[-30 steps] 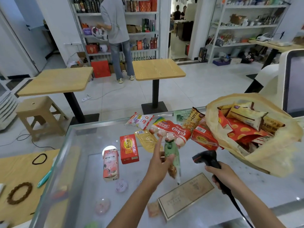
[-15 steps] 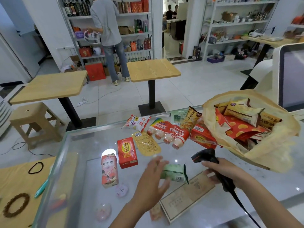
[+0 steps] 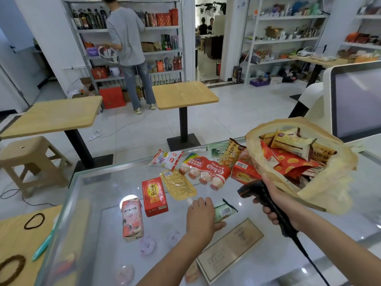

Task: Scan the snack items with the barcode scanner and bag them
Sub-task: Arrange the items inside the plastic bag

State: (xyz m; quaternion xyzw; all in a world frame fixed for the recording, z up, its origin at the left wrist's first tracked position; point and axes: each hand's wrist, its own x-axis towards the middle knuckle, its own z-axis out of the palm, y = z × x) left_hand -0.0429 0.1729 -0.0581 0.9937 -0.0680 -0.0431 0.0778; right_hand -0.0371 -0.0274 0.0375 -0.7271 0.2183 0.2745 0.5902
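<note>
My left hand [image 3: 201, 218] holds a small green snack packet [image 3: 223, 211] over the glass counter [image 3: 99, 195], its barcode facing up and to the right. My right hand [image 3: 277, 205] grips the black barcode scanner [image 3: 250, 191], whose head points left toward the packet from a short gap. A beige plastic bag [image 3: 321, 195] lies open at the right, filled with several snack packs. More snacks lie on the counter: a red box [image 3: 154, 196], a pink carton [image 3: 132, 220], a yellow pouch [image 3: 178, 184] and a yogurt bottle pack [image 3: 205, 173].
A white checkout monitor [image 3: 356, 100] stands at the far right behind the bag. A framed card [image 3: 229, 249] lies on the glass near my arms. Beyond the counter are two wooden tables [image 3: 184, 94], a stool [image 3: 26, 159], and a person [image 3: 128, 52] at the shelves.
The green packet went from hanging upright in my left hand to lying flat and low over the counter, barcode turned toward the scanner. My right hand brought the scanner slightly up beside the bag.
</note>
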